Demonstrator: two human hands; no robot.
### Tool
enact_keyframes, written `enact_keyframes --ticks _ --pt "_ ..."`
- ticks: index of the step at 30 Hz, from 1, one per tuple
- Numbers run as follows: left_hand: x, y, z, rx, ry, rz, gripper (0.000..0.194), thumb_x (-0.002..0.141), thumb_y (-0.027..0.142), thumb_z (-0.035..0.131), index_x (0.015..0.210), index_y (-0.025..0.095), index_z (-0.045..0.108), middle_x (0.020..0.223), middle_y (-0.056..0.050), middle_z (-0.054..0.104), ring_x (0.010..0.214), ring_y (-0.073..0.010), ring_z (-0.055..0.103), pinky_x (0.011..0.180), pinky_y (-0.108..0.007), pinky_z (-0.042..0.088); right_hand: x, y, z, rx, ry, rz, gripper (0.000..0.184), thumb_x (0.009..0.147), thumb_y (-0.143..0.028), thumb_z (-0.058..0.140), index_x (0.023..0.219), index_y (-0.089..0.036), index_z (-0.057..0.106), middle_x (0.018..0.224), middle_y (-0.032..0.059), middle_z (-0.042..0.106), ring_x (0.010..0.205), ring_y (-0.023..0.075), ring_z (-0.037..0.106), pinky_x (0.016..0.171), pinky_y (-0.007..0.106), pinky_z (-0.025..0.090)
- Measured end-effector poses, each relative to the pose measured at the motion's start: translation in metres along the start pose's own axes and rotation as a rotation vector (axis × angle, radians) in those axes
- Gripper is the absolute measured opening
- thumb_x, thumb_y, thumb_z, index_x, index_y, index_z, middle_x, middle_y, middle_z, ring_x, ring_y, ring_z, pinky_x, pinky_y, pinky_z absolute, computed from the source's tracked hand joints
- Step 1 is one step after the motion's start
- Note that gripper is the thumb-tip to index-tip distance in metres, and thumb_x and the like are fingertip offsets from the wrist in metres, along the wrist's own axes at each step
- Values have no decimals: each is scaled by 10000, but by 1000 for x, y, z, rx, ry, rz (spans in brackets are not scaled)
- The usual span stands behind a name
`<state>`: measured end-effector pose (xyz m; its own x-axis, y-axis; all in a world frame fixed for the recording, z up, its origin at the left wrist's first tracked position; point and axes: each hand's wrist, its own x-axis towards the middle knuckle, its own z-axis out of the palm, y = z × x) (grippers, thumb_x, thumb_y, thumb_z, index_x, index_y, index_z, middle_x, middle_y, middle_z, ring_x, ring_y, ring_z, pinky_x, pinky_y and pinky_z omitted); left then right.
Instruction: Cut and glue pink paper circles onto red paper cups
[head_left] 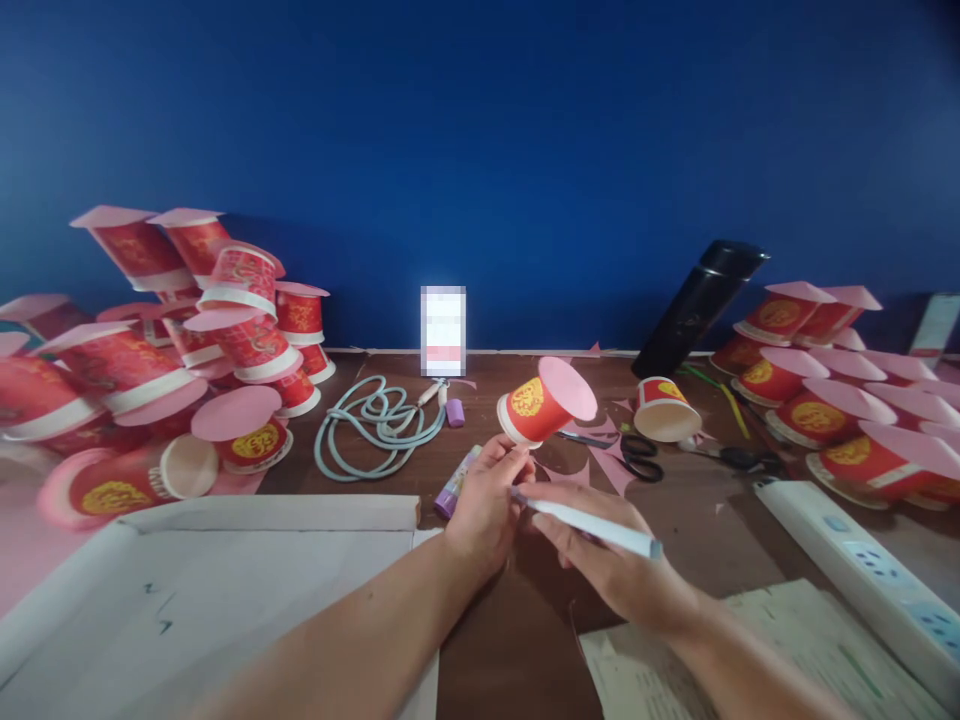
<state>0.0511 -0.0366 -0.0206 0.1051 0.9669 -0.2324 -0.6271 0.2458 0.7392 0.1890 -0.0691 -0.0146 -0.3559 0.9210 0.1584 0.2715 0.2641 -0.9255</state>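
My left hand (pixel 486 505) has its fingers closed at the lower rim of a red paper cup (pixel 525 408) with a gold emblem. The cup is tilted, and a round pink paper disc (pixel 568 390) covers its far end. In my right hand (pixel 611 560) is a white marker pen (pixel 592 525), with its front end against my left fingers. Whether that end is capped is hidden. Just behind my left hand lies a purple glue stick (pixel 451 490), and a purple cap (pixel 455 413) stands farther back.
Stacked red cups with pink discs (pixel 244 345) crowd the left, and more cups (pixel 832 400) the right. Scissors (pixel 641 457), a lone cup (pixel 666 408), a black bottle (pixel 694 310), a coiled cable (pixel 367 430), a lit phone (pixel 442 330) and a power strip (pixel 862 580) surround my hands.
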Motion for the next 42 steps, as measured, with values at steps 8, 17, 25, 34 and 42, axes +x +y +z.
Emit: enact_keyframes --ticks 8,17,25,34,42 --pt "-6 1 3 148 71 84 145 832 196 521 694 199 474 484 62 416 443 -84 376 453 -189 284 -7 -2 10 -248 35 -339 393 851 -142 602 1221 -272 627 1015 68 698 917 205 658 813 317 540" --pt "-24 12 17 252 67 34 174 864 147 490 697 197 502 390 56 431 381 -77 366 430 -181 289 -19 -5 12 -445 116 -557 604 782 -109 674 1317 -353 535 817 12 645 656 149 606 608 269 495" --pt "-14 20 8 208 81 158 180 853 268 539 718 211 433 410 92 386 335 -58 336 371 -172 248 -22 -6 17 -569 109 -559 666 809 -141 623 1407 -293 375 879 19 690 738 171 643 677 288 492" --pt "10 65 -14 -3 -5 292 296 822 187 533 569 183 380 453 83 340 348 -32 236 318 -181 158 -15 -4 10 -339 347 -340 314 860 -172 567 1165 -229 520 837 -9 639 522 74 535 530 219 465" --pt "13 64 -17 71 62 260 341 829 197 486 516 188 352 407 74 308 317 -35 223 310 -179 150 11 18 -20 -387 639 -283 198 897 -221 544 1091 -234 579 896 26 631 761 147 611 708 295 518"
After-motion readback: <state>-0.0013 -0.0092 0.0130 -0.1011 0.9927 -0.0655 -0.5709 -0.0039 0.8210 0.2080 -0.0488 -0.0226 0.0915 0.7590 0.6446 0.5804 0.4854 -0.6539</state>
